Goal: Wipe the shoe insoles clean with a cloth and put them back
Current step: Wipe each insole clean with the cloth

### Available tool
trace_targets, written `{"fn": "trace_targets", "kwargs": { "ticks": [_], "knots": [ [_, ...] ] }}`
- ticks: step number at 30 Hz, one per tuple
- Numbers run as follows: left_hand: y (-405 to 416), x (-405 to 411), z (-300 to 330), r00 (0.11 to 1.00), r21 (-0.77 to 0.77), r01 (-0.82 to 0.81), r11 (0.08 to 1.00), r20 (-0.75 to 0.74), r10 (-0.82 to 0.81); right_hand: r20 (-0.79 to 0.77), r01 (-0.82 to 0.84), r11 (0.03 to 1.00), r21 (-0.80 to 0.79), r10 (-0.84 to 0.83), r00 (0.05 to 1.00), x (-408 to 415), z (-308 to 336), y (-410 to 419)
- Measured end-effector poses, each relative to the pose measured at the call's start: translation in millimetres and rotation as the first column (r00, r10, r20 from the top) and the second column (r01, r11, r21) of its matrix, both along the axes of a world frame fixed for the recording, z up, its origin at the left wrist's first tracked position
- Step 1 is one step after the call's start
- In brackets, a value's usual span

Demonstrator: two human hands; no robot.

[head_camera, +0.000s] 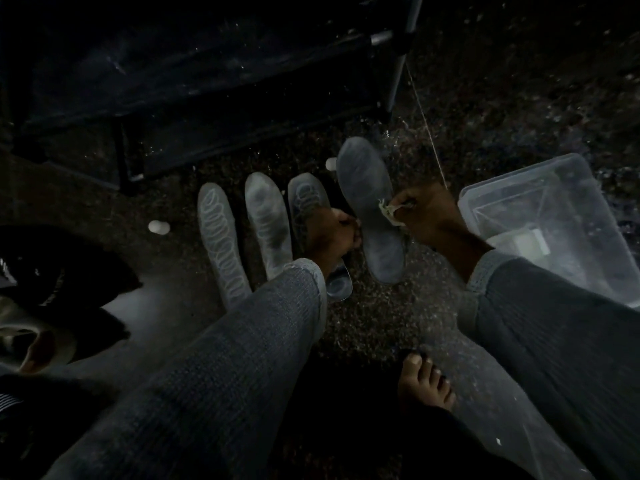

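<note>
i have the insole [369,209] lifted between my hands, long axis running away from me, toe end far. my left hand [334,233] grips its near left edge; my right hand [424,211] pinches the cloth [389,213] against its right side, nearer for wiping along the length.
</note>
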State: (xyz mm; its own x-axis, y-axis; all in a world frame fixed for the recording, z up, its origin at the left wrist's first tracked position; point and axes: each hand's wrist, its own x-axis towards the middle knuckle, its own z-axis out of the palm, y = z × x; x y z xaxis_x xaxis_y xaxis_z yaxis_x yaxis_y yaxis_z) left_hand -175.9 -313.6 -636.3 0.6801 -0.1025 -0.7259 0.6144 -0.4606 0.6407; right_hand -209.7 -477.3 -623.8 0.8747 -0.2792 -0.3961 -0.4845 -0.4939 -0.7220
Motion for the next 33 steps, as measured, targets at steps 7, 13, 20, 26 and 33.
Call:
{"fn": "trace_targets", "kwargs": {
  "ticks": [7,13,20,26,33],
  "knots": [
    [-8,3,-36,0.999,-0.027,-0.009,1.000,-0.033,0.008,-0.046,-0.018,0.999,-0.029,0.016,0.999,-2,-30,-2],
    [-13,-1,-52,0.998,-0.019,-0.047,0.999,-0.041,0.047,-0.060,0.026,0.999,-0.032,-0.027,0.998,-7,-49,-2],
    [-12,-1,-61,0.999,0.002,-0.030,1.000,-0.013,0.030,-0.039,0.048,0.996,-0.070,-0.050,0.998,-9,-46,5],
    [-17,5,-59,1.000,0.014,-0.019,1.000,-0.025,0.019,-0.085,0.089,0.990,-0.106,-0.098,0.992,-4,-44,2],
    [-16,3,-51,0.995,-0.055,0.010,0.998,-0.094,-0.016,-0.110,0.093,0.989,-0.115,-0.106,0.988,-4,-51,-1]
  ]
}}
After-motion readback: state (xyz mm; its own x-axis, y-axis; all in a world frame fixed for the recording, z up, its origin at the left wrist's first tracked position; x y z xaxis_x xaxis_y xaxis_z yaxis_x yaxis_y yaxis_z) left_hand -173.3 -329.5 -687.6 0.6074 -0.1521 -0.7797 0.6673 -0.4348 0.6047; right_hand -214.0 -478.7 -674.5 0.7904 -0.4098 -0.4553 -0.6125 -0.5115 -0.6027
